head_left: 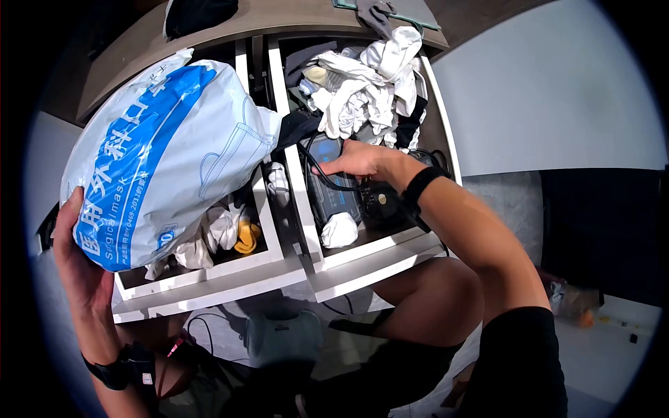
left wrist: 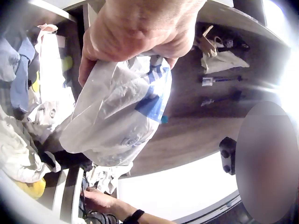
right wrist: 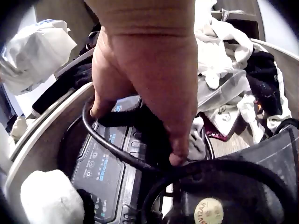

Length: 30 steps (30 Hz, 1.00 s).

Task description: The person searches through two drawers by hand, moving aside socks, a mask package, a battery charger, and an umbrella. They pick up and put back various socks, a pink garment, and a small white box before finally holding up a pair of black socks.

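Note:
My left hand [head_left: 75, 254] grips the edge of a white and blue plastic bag [head_left: 188, 146] printed "Surgical mask", above the left drawer. In the left wrist view, fingers and thumb bunch the top of the bag [left wrist: 117, 116]. My right hand [head_left: 359, 159] reaches into the right drawer and grips a black electrical box with blue print [right wrist: 105, 170], thumb and fingers on opposite sides. A black cable [right wrist: 112, 148] loops across the box. Close to the hand lies a second black device [right wrist: 238, 186] with a round sticker. A balled white sock [head_left: 340, 231] sits at the box's near end.
White crumpled clothes [head_left: 355, 90] fill the back of the right drawer [head_left: 435, 104]. Socks, one yellow [head_left: 247, 237], lie in the left drawer [head_left: 202, 285] under the bag. Above the drawers is a wooden top [head_left: 279, 17]. A grey-blue stool-like object [head_left: 282, 338] stands between the legs.

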Tool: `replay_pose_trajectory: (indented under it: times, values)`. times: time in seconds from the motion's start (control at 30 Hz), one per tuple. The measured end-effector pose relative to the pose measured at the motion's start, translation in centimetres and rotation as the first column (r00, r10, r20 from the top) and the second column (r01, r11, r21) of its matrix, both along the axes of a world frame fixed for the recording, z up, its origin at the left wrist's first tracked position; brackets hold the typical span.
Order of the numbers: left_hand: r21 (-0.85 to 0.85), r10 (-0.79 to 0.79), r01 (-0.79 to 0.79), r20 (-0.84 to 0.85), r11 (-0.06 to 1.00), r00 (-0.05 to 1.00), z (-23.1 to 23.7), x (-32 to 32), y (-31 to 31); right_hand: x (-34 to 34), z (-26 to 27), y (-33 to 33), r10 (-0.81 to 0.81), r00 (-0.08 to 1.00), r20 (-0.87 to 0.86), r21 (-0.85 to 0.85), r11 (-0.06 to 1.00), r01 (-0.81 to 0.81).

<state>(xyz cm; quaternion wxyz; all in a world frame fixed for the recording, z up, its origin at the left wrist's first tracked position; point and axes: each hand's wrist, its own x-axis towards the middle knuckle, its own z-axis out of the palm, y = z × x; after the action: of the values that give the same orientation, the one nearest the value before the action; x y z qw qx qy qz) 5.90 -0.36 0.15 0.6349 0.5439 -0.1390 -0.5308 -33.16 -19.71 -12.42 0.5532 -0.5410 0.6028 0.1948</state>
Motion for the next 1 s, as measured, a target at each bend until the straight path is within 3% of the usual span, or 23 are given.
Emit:
replay_pose_trajectory:
  times: [0.1,0.2,0.3,0.33,0.43,0.57,0.77,0.9,1.0]
  values:
    - [-0.003,-0.018,0.018,-0.020,1.000,1.000,0.4,-0.5,-0.3,-0.7,0.0,0.5,-0.109,0.981,0.161,-0.016,0.993,0.113]
    - [0.006,-0.043,0.043,-0.012,0.999,0.999,0.3,-0.6,-0.2,0.9,4.6,0.9,-0.046,0.999,-0.007,-0.008,0.999,0.046]
    - [0.004,-0.052,0.052,-0.002,0.999,0.999,0.2,-0.5,-0.2,-0.1,3.1,0.0,0.109,0.993,-0.036,-0.049,0.993,-0.111]
    - [0.007,-0.051,0.051,0.004,0.999,0.999,0.2,-0.6,-0.2,-0.6,3.1,0.0,0.155,0.987,-0.048,-0.091,0.983,-0.159]
    - [0.012,-0.061,0.061,0.003,0.998,0.998,0.4,-0.7,-0.2,-1.2,3.2,1.7,0.247,0.963,0.110,-0.438,0.882,-0.176]
    - [-0.014,-0.113,0.113,-0.023,0.993,0.993,0.8,-1.2,-0.4,-2.2,3.8,2.5,0.164,0.980,-0.109,-0.389,0.901,-0.194]
    - [-0.030,-0.153,0.150,-0.129,0.988,0.980,0.9,-2.7,-0.9,-1.7,2.6,2.2,0.361,0.903,-0.234,-0.347,0.836,-0.424]
    - [-0.061,-0.194,0.188,-0.125,0.980,0.973,1.4,-4.1,-1.3,-1.8,6.3,2.2,0.416,0.894,-0.166,-0.368,0.815,-0.448]
    - [-0.102,-0.286,0.271,-0.201,0.957,0.937,1.5,-4.2,-1.6,-3.0,10.8,1.8,0.200,0.953,0.229,-0.352,0.930,-0.110]
